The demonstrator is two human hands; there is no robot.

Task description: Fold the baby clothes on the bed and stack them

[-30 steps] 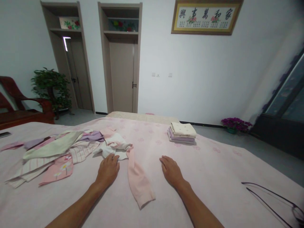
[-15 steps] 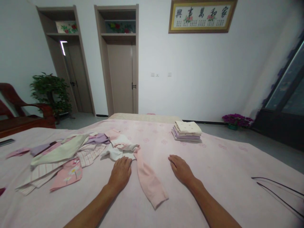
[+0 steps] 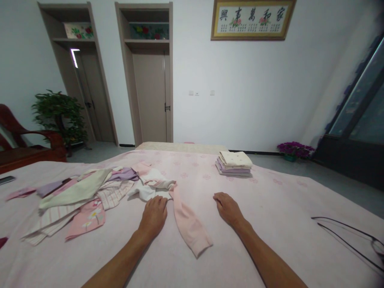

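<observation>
On a pink-patterned cover [image 3: 168, 264], a neat stack of folded cloths [image 3: 235, 164], cream uppermost and lilac beneath, was set toward the far right. At the left, a loose heap of clothes [image 3: 81, 190] was left unfolded, so only part of the folding could be judged done. Between them a pink-and-white garment [image 3: 190, 222] was spread crumpled, one pink sleeve stretched toward the viewer, no fold yet made in it. Its white edge was met by the left hand [image 3: 154, 214]; whether cloth was pinched could not be told. By the right hand [image 3: 228, 208], rested loosely on the cover, nothing was held.
</observation>
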